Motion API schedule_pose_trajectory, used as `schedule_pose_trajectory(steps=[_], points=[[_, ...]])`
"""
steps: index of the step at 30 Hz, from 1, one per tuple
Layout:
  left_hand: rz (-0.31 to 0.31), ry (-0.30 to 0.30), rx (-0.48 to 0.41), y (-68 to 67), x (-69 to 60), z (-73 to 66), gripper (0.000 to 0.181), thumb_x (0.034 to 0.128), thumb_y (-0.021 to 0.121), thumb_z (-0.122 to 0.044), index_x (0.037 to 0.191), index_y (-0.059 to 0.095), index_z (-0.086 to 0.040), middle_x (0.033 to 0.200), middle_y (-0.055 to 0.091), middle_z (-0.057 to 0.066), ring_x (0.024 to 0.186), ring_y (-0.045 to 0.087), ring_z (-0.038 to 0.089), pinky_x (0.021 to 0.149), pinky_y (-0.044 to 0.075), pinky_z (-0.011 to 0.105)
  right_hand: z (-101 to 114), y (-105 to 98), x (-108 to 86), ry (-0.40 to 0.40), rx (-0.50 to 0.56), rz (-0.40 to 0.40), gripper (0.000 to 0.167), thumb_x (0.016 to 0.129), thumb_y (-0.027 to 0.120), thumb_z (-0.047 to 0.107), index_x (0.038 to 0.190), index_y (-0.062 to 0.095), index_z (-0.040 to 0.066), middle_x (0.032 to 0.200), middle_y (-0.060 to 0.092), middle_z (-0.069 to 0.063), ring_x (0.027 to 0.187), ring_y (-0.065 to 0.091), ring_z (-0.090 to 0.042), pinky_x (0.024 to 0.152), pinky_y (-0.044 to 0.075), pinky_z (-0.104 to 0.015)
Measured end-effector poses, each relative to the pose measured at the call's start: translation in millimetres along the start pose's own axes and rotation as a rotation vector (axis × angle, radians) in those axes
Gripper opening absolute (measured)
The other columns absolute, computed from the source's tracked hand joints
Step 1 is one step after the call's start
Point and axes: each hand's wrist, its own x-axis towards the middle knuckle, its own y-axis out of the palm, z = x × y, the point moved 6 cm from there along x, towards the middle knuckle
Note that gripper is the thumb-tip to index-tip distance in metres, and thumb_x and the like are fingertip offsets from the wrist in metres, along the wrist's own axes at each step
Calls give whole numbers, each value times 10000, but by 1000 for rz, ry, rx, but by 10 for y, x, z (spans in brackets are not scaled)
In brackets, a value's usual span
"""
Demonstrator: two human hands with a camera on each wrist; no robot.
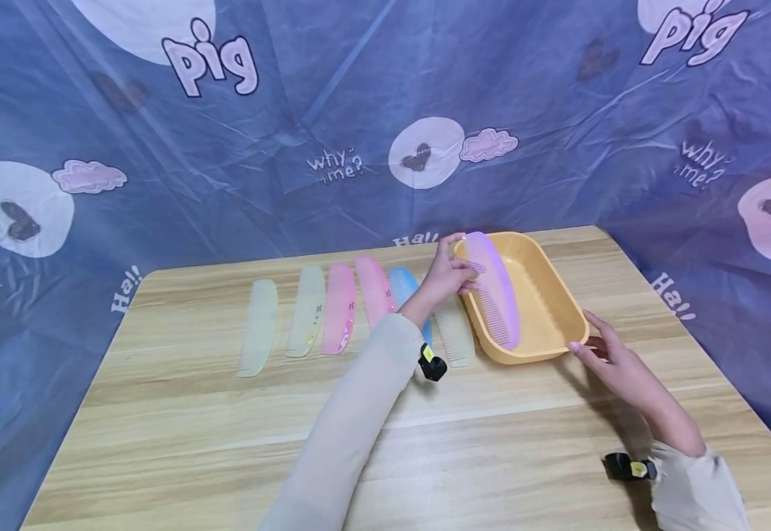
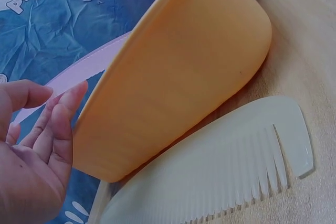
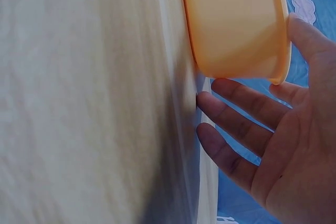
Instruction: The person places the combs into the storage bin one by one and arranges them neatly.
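Observation:
A purple comb (image 1: 501, 295) is pinched by its toothed side in my left hand (image 1: 448, 274), slanting over the left rim of the yellow basket (image 1: 558, 313). In the left wrist view, the thumb and fingers of my left hand (image 2: 39, 145) hold the purple comb (image 2: 84, 66) beside the basket wall (image 2: 178, 66). My right hand (image 1: 614, 361) touches the basket's near right corner, thumb at the rim. The right wrist view shows my right hand (image 3: 278, 135) with fingers spread by the basket (image 3: 239, 24).
Left of the basket a whitish comb (image 1: 455, 335) lies close by, then a blue comb (image 1: 402, 280) partly behind my left arm. Farther left lie two pink combs (image 1: 339, 310) (image 1: 374, 287) and two pale green combs (image 1: 306, 310) (image 1: 259, 328). A blue printed cloth (image 1: 359, 88) hangs behind the table.

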Motion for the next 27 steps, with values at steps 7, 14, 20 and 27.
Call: schedule_pose_trajectory(steps=[7,14,20,27], points=[[-11,7,38,3,8,4,758,851,596,117,1427,292,-271,777,550,23,531,557,122,455,410,177,2,0,1,-7,15,-1,717,1005,512,256,1534,91,17,1263,499,-424,940,359,275,739,367,-2],[-6,42,99,5,9,-27,738,851,605,105,1415,314,-272,798,600,69,548,543,116,480,370,220,8,-4,5,-7,14,-3,714,1004,513,243,1535,90,20,1258,506,-420,937,351,281,736,369,-4],[-8,70,149,12,11,-53,712,849,607,112,1408,340,-238,758,588,37,649,536,106,561,420,218,19,-10,4,-8,11,-4,708,1006,510,237,1533,93,16,1237,530,-410,931,360,279,728,373,-9],[-45,96,287,-43,8,-65,702,824,681,56,1393,381,-227,878,652,98,702,546,112,604,448,205,19,-6,-4,-17,20,-6,703,1005,512,227,1532,96,18,1221,543,-407,931,374,272,733,374,-10]])
